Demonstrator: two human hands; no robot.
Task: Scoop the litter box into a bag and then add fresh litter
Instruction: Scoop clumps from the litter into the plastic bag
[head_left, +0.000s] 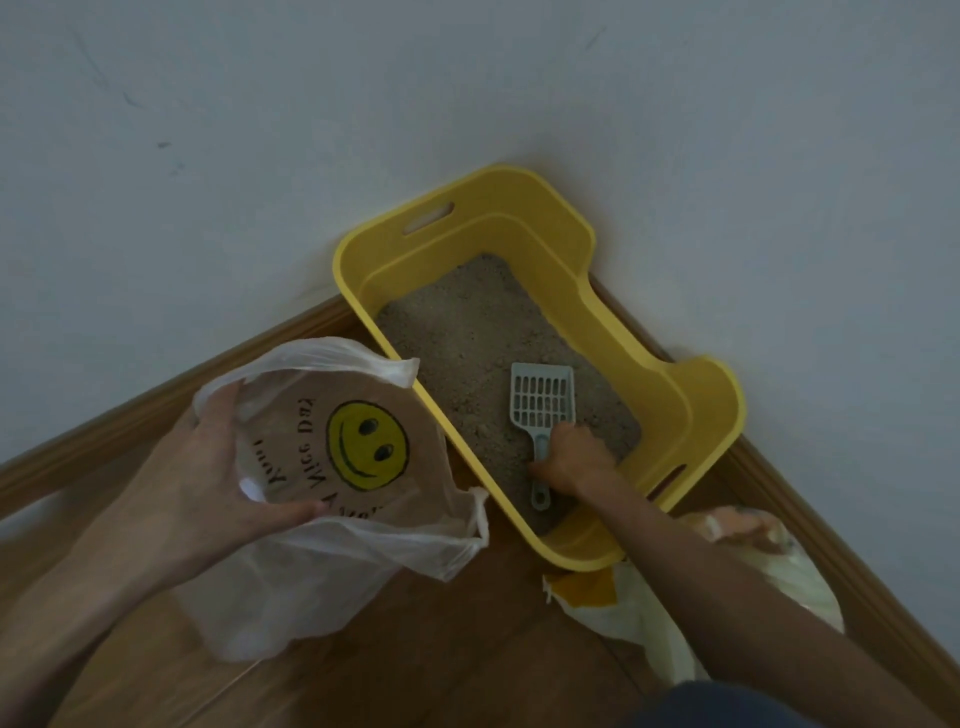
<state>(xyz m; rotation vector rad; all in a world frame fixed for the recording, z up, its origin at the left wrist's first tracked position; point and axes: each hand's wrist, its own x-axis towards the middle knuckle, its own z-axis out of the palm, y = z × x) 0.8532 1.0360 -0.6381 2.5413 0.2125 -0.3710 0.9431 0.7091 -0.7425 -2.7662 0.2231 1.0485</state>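
The yellow litter box (628, 338) sits on the wooden floor (441, 649), pushed into the corner where two pale walls (260, 156) meet. It holds a layer of sandy grey litter (467, 332).

A grey slotted scoop (543, 400) lies on the litter, toward the box's near end. Its blade points at the far end. Your right hand (571, 460) is inside the box, fingers curled round the scoop's handle. The handle's tip sticks out below your fist.

Just left of the box, touching its long side wall, is a clear plastic bag (363, 545) printed with a yellow smiley face (367, 445) and dark lettering. Your left hand (208, 467) holds it at the mouth. Thumb and fingers are spread wide apart, with the rim stretched open between them, and the opening faces you. The rest of the bag hangs crumpled toward the floor.

Against the box's near corner, partly hidden under your right forearm, lies a white and yellow sack (613, 608). You cannot tell from here what is in it.

A wooden skirting board (156, 405) runs along the walls behind the box.
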